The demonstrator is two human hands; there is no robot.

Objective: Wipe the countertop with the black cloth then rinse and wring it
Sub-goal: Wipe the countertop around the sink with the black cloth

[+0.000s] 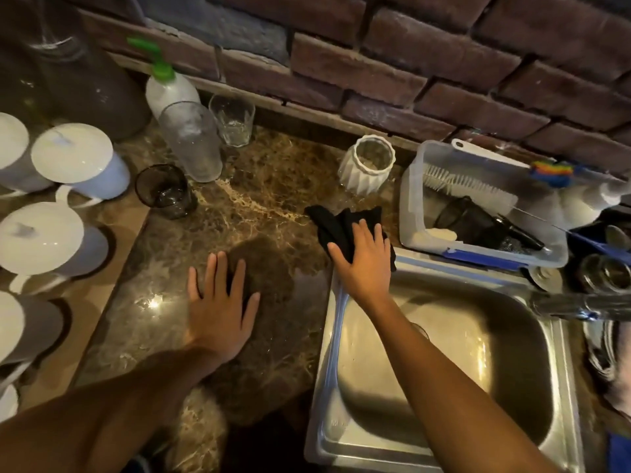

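Now the right hand (367,264), fingers (362,235) spread, presses the black cloth (336,221) onto the marble bench (259,199) to wipe, while the left hand (222,302) lies flat, bracing.

- White ribbed jar (367,164), upright, just left of the clear plastic tub (415,213).
- Bottle brush (467,186), lying in the tub.
- Pump soap bottle (169,87), green-capped, by the brick wall (444,56).
- Clear tumbler (232,119); dark glass (163,191); clear bottle (191,139).
- White lidded mugs (73,158), at left.
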